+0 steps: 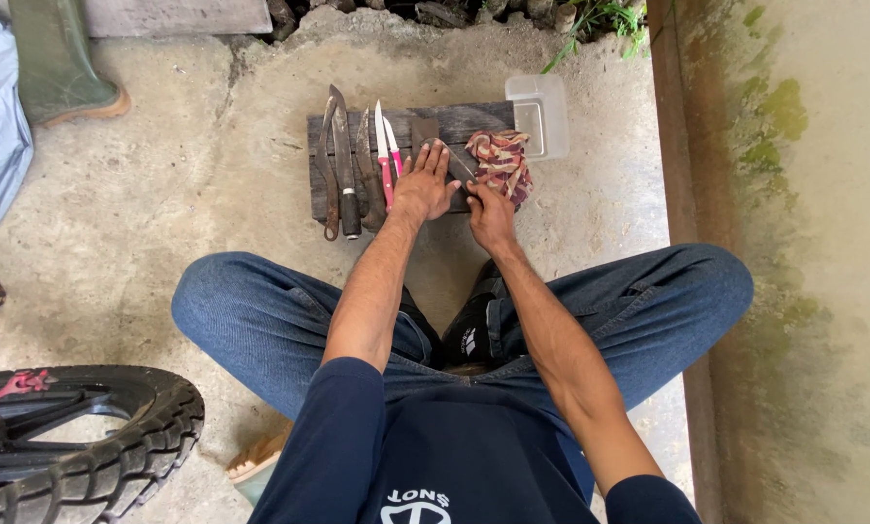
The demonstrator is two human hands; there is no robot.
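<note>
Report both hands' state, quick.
Left hand: open, fingers spread flat on the blade on the board.
Right hand: closed, gripping the blade's handle end.

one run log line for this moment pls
left hand flat on blade on wooden board | right hand grips its handle | knives lined up at left | cloth, clear tub at right
</note>
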